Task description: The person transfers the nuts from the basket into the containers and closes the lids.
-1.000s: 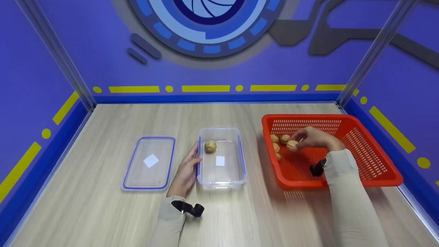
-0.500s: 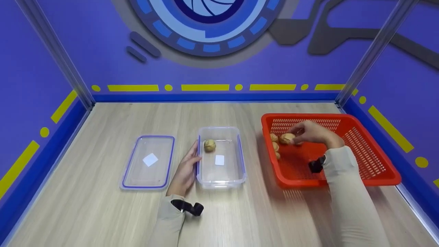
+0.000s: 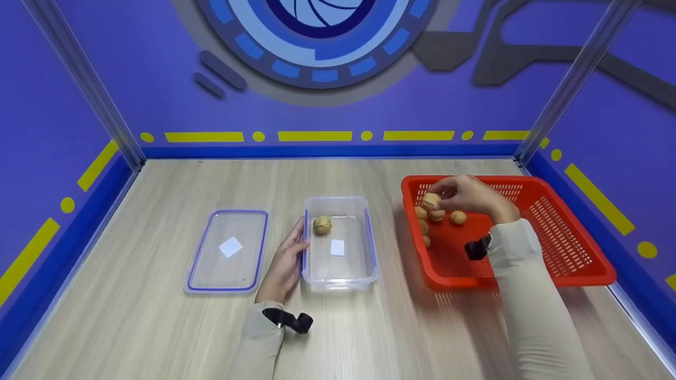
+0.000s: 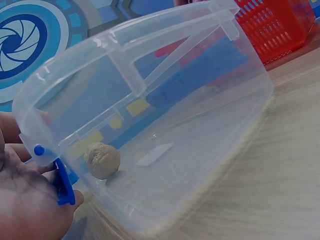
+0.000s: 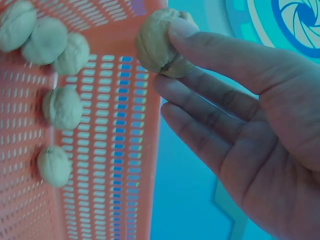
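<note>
A pale wooden worktop (image 3: 148, 338) carries everything. At its three o'clock sits the red basket (image 3: 454, 253); it contains most of the walnuts in view, so I judge the work to be nearer its start than its finish. Close to the middle stands the clear plastic box (image 3: 340, 279), uncovered, its floor mostly bare. At nine o'clock the lid (image 3: 227, 266) lies flat on the worktop, apart from the box, so covering is not done.

The left hand (image 3: 284, 266) rests against the box's nine o'clock wall. Its grip is loose, thumb and fingers apart and laid on the plastic, which seems to steady the box. The right hand (image 3: 472, 199) is over the basket's ten o'clock corner, its grip clamped on a walnut between thumb and fingertips. This held walnut (image 3: 431, 200) is clear of the others in the right wrist view, but is not yet out past the basket in the head view.

One boxed walnut (image 3: 322, 225) lies toward the box's ten o'clock, the only one in there. Left in the basket are five loose walnuts (image 3: 458, 217), gathered between its nine and ten o'clock.
</note>
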Tool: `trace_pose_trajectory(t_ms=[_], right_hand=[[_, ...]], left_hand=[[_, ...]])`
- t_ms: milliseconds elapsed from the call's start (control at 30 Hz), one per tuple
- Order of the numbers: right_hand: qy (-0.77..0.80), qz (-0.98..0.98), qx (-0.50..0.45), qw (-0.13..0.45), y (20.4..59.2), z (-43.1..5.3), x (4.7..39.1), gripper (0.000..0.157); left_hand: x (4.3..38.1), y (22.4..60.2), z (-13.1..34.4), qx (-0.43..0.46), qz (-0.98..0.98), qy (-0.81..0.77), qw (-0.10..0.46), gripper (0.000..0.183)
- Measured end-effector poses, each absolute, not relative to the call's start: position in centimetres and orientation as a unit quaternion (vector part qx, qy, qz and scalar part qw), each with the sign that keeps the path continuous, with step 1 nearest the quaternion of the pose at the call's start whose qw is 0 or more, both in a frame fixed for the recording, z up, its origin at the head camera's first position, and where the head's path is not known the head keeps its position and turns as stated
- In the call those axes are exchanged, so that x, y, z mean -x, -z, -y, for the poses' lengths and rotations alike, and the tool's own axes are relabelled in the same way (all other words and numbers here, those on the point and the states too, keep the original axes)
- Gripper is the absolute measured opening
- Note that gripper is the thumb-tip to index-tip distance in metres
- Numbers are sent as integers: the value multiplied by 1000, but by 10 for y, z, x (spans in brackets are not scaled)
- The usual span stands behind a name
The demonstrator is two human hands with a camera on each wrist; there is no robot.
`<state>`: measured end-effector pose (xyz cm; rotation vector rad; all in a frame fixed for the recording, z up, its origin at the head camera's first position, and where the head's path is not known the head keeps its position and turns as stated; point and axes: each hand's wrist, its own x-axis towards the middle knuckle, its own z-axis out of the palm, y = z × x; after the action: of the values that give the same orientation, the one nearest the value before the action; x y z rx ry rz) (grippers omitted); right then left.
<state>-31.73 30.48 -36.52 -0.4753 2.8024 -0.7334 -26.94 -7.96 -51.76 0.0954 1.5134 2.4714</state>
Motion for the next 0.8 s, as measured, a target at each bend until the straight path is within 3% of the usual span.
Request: trace_pose_trajectory(t_ms=[267,800], right_hand=[[267,-940,194,81,360,-283,324,34],[312,-921,211,96,362,-229,336,35]], left_hand=[[270,517,79,-24,-516,-847,123,66],[270,517,79,-31,-507,-854,116,67]])
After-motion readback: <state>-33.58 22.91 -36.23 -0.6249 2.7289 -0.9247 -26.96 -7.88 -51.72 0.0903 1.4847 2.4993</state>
